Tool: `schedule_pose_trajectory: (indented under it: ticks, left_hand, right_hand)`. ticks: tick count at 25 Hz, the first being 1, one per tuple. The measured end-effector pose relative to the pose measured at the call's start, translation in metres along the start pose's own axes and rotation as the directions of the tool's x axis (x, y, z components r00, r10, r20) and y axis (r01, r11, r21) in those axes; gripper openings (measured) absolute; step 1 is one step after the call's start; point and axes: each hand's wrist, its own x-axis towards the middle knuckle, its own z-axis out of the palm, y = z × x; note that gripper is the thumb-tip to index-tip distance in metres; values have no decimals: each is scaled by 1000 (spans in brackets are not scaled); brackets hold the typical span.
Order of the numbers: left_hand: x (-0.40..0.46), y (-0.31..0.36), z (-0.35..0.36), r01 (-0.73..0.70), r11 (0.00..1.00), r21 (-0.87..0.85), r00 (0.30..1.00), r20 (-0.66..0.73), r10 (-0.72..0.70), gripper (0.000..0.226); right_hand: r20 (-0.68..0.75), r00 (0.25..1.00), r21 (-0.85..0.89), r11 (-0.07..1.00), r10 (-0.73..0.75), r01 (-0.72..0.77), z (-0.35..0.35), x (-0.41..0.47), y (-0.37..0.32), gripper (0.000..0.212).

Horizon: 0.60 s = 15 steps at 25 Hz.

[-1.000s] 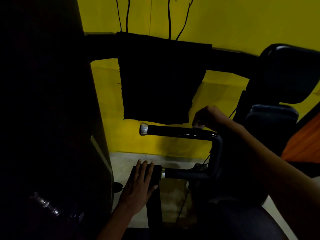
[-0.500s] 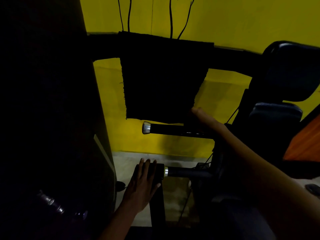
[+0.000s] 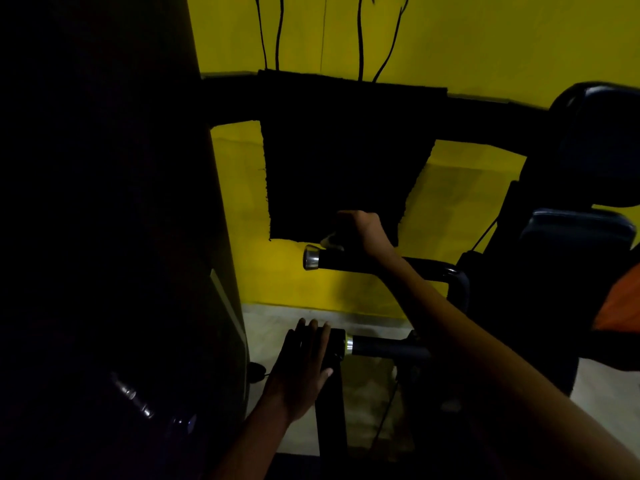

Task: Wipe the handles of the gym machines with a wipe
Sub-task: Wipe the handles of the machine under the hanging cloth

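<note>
Since the earlier frames the right hand has slid from the bend of the upper handle toward its chrome end cap, fingers now curled over the grip with a pale wipe pinched beneath. The left hand stays flat, fingers straight, on the lower handle. Two handles, two hands and one wipe show against the yellow wall.

Right hand presses a wipe on the upper handle; left hand rests flat on the lower handle.
</note>
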Motion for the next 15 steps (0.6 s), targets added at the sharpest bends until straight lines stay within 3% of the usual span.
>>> schedule_pose_trajectory:
  ticks: [1,3,6,9,11,13,15]
  left_hand:
    - [-2,-1,-6,6,1000,-11,1000,8,-6,77]
    - [3,2,-15,25,996,-80,991,-126,-35,65]
    - [20,20,-72,139,880,-453,970,-115,-212,47]
    - [40,47,-154,63,757,-650,939,-218,-266,38]
    - [50,72,-214,23,631,-775,939,-200,-281,36]
    - [62,95,-262,-73,485,-871,955,-202,-218,55]
    - [73,117,-291,-132,458,-879,961,-227,-160,58]
  right_hand:
    - [-38,998,66,996,-49,51,-6,-7,-4,29]
    - [-70,996,61,996,-57,61,-19,-18,-5,24]
    - [-53,998,159,986,-44,52,-55,-37,-7,23]
    - [-107,994,331,943,9,27,-99,-59,-21,23]
    - [-149,989,411,911,27,37,-129,-75,-49,24]
    - [-159,987,478,876,18,61,-157,-87,-72,18]
    - [-164,986,518,852,12,76,-176,-97,-89,18]
